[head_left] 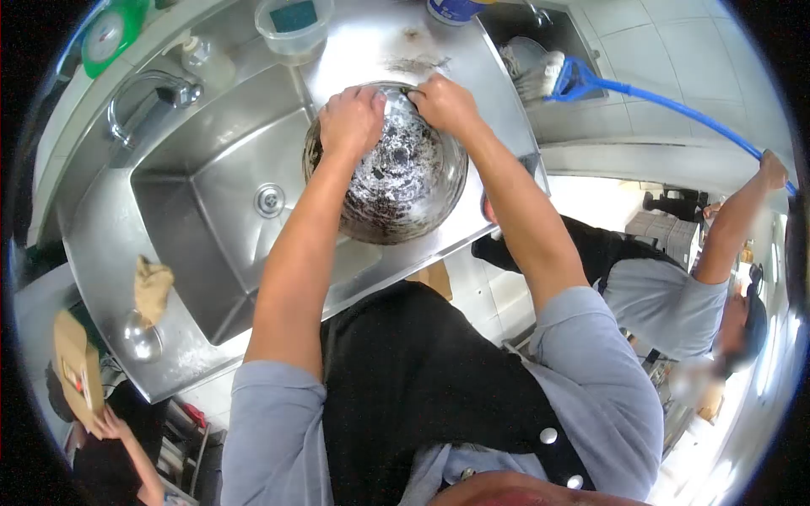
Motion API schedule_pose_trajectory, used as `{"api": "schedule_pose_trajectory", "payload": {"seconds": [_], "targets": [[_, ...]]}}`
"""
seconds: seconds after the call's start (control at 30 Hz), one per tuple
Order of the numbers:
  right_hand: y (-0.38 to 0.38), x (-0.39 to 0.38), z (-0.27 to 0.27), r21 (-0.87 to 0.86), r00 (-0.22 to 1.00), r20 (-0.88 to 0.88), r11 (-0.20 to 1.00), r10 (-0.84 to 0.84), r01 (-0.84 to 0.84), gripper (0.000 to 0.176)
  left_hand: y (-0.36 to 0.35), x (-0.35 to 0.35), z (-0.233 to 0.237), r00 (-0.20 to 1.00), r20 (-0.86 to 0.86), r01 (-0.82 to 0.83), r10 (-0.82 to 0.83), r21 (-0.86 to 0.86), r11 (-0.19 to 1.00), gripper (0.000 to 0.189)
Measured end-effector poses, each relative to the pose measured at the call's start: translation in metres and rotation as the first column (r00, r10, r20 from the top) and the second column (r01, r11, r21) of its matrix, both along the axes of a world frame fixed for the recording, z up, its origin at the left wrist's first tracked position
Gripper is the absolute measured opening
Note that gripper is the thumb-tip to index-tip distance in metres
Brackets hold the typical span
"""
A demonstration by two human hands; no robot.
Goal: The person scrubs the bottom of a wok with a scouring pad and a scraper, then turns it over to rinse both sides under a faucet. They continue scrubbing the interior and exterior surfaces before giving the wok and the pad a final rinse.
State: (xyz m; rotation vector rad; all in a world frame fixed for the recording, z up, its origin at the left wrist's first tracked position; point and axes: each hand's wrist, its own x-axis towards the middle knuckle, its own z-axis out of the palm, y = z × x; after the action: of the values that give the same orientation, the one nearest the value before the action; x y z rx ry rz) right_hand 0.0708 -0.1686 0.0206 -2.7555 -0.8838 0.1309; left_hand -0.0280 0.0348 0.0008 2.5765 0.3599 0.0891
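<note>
A large round metal bowl lies over the sink's right edge and the steel counter, its broad surface streaked with black soot and whitish smears. My left hand is closed over its far left rim, fingers bent and pressed together. At the far right rim my right hand is closed in a fist, knuckles up, with a dark bit showing beside its fingers. Both forearms reach forward across the near side of the bowl. Left of the bowl is the steel sink with a round drain.
A faucet, soap bottle and plastic tub stand behind. A tan cloth and small metal bowl lie left. At right a person holds a blue-handled brush; lower left, another holds a cardboard box.
</note>
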Motion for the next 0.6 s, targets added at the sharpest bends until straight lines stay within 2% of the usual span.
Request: {"api": "schedule_pose_trajectory", "payload": {"seconds": [0.03, 0.07, 0.13, 0.17, 0.23, 0.3, 0.37, 0.43, 0.47, 0.53, 0.57, 0.6], "targets": [[-0.005, -0.012, 0.006, 0.035, 0.999, 0.036, 0.999, -0.021, 0.020, 0.031, 0.000, 0.002, 0.005, 1.000, -0.020, -0.010, 0.009, -0.015, 1.000, 0.046], [-0.023, -0.053, 0.023, 0.046, 0.987, -0.038, 0.986, -0.156, 0.158, 0.030, 0.000, 0.003, 0.006, 0.999, -0.031, -0.012, 0.011, -0.020, 1.000, 0.046], [-0.077, -0.132, 0.006, 0.115, 0.977, 0.021, 0.972, -0.211, 0.208, 0.029, -0.001, 0.002, 0.006, 0.998, -0.055, -0.017, 0.016, -0.028, 0.999, 0.047], [-0.096, -0.163, -0.003, 0.113, 0.978, 0.143, 0.984, -0.154, 0.139, 0.026, -0.001, 0.002, 0.006, 0.998, -0.060, -0.013, 0.011, -0.026, 1.000, 0.047], [-0.086, -0.152, 0.013, 0.062, 0.971, -0.022, 0.969, -0.236, 0.237, 0.027, -0.002, 0.003, 0.008, 0.997, -0.071, 0.004, -0.004, -0.006, 1.000, 0.048], [-0.057, -0.079, 0.015, -0.021, 0.980, -0.012, 0.980, -0.196, 0.196, 0.029, -0.001, 0.004, 0.007, 0.999, -0.048, -0.007, 0.008, 0.017, 1.000, 0.048], [-0.034, 0.002, 0.002, -0.065, 0.975, -0.182, 0.990, -0.131, 0.121, 0.032, -0.003, 0.003, 0.003, 0.999, -0.044, -0.021, 0.021, -0.003, 1.000, 0.049], [-0.045, -0.020, 0.001, -0.010, 0.984, -0.101, 0.989, -0.147, 0.146, 0.031, -0.001, 0.005, 0.002, 0.999, -0.051, -0.018, 0.015, -0.063, 0.998, 0.049], [-0.049, -0.030, 0.003, 0.017, 0.988, -0.053, 0.989, -0.148, 0.150, 0.031, -0.001, 0.006, 0.002, 0.996, -0.081, -0.025, 0.022, -0.039, 0.999, 0.051], [-0.093, -0.114, -0.009, 0.232, 0.967, -0.065, 0.938, -0.247, 0.256, 0.031, -0.001, 0.008, 0.006, 0.995, -0.099, -0.025, 0.021, -0.035, 0.999, 0.051], [-0.117, -0.152, -0.019, 0.162, 0.976, -0.006, 0.963, -0.217, 0.215, 0.032, -0.002, 0.008, 0.006, 0.993, -0.114, -0.026, 0.022, -0.034, 0.999, 0.052], [-0.120, -0.175, -0.011, 0.204, 0.978, 0.085, 0.964, -0.193, 0.172, 0.033, -0.003, 0.009, 0.004, 0.996, -0.087, -0.029, 0.028, -0.013, 0.999, 0.052]]}}
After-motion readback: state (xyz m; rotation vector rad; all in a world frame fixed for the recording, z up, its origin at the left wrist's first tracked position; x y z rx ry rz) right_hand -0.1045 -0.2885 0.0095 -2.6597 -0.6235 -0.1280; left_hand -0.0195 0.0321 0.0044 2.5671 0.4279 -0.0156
